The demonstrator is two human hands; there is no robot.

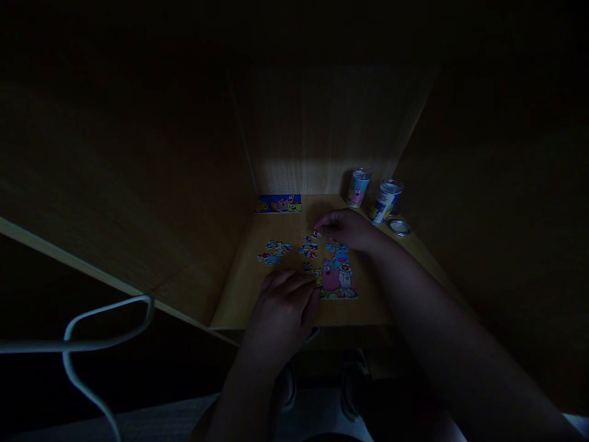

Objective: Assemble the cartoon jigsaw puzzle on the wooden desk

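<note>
A partly joined jigsaw puzzle [330,279] with a pink cartoon figure lies near the front of the wooden shelf. My left hand [283,301] rests palm down at its left edge, thumb and fingers apart, fingertips at the puzzle's border. Further back, my right hand [347,227] is closed in a pinch on a small puzzle piece [316,234], just above the loose pieces. Several loose puzzle pieces [308,248] lie between the hands, and another cluster of pieces [276,248] spreads to the left. Blue joined pieces [338,248] sit partly under my right wrist.
Two printed cans [358,189] [385,202] stand at the back right, with a round lid [399,228] beside them. A cartoon picture strip [278,204] lies at the back left. Wooden panels [294,135] enclose the shelf; a white cable [105,344] hangs at lower left. The light is dim.
</note>
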